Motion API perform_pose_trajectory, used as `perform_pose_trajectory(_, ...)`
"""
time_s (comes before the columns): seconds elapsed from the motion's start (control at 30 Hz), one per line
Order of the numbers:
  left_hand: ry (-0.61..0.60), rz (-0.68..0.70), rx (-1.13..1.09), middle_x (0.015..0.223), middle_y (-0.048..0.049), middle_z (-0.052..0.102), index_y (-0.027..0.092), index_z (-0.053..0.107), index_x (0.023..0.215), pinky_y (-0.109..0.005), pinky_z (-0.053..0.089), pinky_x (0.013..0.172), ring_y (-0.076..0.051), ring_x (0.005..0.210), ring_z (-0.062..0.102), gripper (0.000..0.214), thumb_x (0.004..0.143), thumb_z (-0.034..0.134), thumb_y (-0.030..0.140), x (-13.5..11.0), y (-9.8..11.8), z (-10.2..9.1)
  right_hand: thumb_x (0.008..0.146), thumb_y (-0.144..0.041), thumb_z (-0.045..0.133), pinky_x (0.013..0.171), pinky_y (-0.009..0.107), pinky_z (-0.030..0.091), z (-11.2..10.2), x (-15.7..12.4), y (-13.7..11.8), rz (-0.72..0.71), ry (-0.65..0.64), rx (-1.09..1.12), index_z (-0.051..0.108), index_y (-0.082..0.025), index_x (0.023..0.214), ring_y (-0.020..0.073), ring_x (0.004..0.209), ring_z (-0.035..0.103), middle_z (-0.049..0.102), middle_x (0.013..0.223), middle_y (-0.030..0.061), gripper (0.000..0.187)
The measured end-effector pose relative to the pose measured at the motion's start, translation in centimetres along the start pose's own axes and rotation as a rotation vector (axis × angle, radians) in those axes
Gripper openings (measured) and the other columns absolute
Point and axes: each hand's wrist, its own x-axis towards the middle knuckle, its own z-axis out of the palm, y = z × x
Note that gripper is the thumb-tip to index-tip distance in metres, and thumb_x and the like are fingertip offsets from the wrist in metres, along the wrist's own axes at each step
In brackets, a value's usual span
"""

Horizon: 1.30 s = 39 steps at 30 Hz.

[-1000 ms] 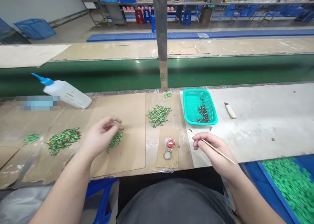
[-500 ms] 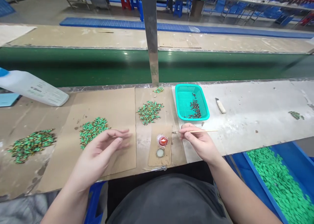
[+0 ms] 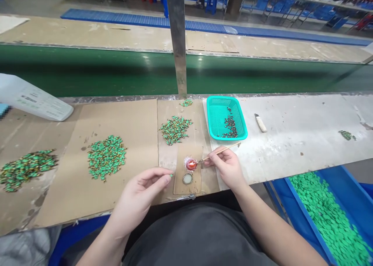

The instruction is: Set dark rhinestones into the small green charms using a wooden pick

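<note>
My right hand is closed on a thin wooden paintbrush. The brush tip reaches the edge of a small round cap of red paint, which lies on a cardboard piece. Just below the red cap is a second round cap with a pale inside. My left hand pinches a tiny green piece between thumb and forefinger, left of the caps. Piles of similar small green and gold pieces lie on the bench: one beyond the caps, another left of them.
A turquoise basket holds small dark pieces at the back. To its right lies a white-handled knife. A white bottle is at left. A metal post rises behind the bench. Blue trays hold green pieces at lower right.
My left hand has moved right, from beside the left pile to near the caps, and now pinches a green piece. My right hand has tilted the brush and brought its tip to the red cap.
</note>
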Motion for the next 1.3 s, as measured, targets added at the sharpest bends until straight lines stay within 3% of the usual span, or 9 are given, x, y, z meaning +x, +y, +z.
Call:
perform_pose_trajectory(0.17,-0.035,-0.065,-0.059,0.071,-0.0034,0.084,0.022,0.094,0.087,-0.028,0.068,0.067,-0.018,0.066,0.077,0.039,0.071,0.113,0.052,-0.2,0.7,1.1,0.085,-0.071,0.101,0.078,0.041,0.077,0.2,-0.1,0.2,-0.007,0.009,0.003,0.076,-0.022,0.087,0.0229,0.07,0.085,0.083,0.079,0.0043,0.055)
perform_pose_trajectory(0.33,-0.048,-0.134,-0.151,0.073,-0.0065,0.087,0.02,0.089,0.083,-0.023,0.066,0.063,-0.018,0.067,0.081,0.051,0.069,0.112,0.062,-0.7,1.0,2.2,0.084,-0.07,0.102,0.074,0.038,0.077,0.3,0.0,-0.4,-0.026,-0.001,0.025,0.075,-0.022,0.084,0.0218,0.066,0.084,0.083,0.075,0.0035,0.055)
perform_pose_trajectory(0.47,-0.072,-0.183,-0.25,0.108,-0.0144,0.096,0.02,0.087,0.086,-0.028,0.073,0.08,-0.028,0.1,0.091,0.043,0.079,0.109,0.057,-1.7,1.2,3.1,0.091,-0.063,0.1,0.072,0.037,0.077,0.8,-1.2,-2.2,-0.058,-0.031,0.056,0.076,-0.022,0.086,0.0222,0.067,0.086,0.085,0.077,0.0036,0.047)
perform_pose_trajectory(0.57,-0.154,-0.226,-0.418,0.132,-0.0157,0.093,0.02,0.084,0.083,-0.032,0.074,0.094,-0.033,0.125,0.088,0.033,0.09,0.104,0.045,-2.5,1.5,3.8,0.099,-0.055,0.096,0.078,0.039,0.078,1.5,-2.9,-4.3,-0.09,-0.066,0.092,0.078,-0.024,0.09,0.0237,0.077,0.089,0.089,0.085,0.0043,0.037)
perform_pose_trajectory(0.7,-0.288,-0.263,-0.568,0.124,-0.0102,0.095,0.021,0.086,0.09,-0.034,0.075,0.097,-0.033,0.126,0.088,0.021,0.096,0.1,0.035,-3.1,2.1,4.2,0.11,-0.036,0.089,0.093,0.042,0.078,2.5,-4.6,-6.6,-0.188,-0.179,0.135,0.081,-0.026,0.099,0.0251,0.096,0.093,0.093,0.098,0.0053,0.016)
perform_pose_trajectory(0.83,-0.345,-0.251,-0.609,0.121,-0.0093,0.094,0.02,0.086,0.09,-0.034,0.074,0.099,-0.033,0.126,0.088,0.018,0.101,0.095,0.032,-3.3,2.2,4.4,0.112,-0.028,0.086,0.094,0.037,0.077,3.0,-5.1,-7.5,-0.206,-0.204,0.126,0.083,-0.026,0.103,0.0226,0.096,0.093,0.093,0.101,0.0046,0.009)
perform_pose_trajectory(1.13,-0.342,-0.21,-0.617,0.124,-0.0116,0.094,0.021,0.088,0.09,-0.034,0.074,0.099,-0.031,0.126,0.086,0.018,0.102,0.093,0.033,-3.3,2.1,4.6,0.111,-0.021,0.086,0.09,0.027,0.076,3.5,-5.6,-7.7,-0.264,-0.19,0.103,0.088,-0.028,0.108,0.0167,0.096,0.091,0.092,0.102,0.0015,0.008)
perform_pose_trajectory(1.3,-0.333,-0.204,-0.601,0.121,-0.0096,0.094,0.022,0.088,0.091,-0.033,0.074,0.099,-0.029,0.124,0.086,0.017,0.102,0.094,0.034,-3.4,2.1,4.5,0.11,-0.019,0.086,0.091,0.028,0.075,3.4,-5.8,-7.7,-0.271,-0.183,0.063,0.087,-0.027,0.107,0.0175,0.095,0.09,0.091,0.101,0.0022,0.009)
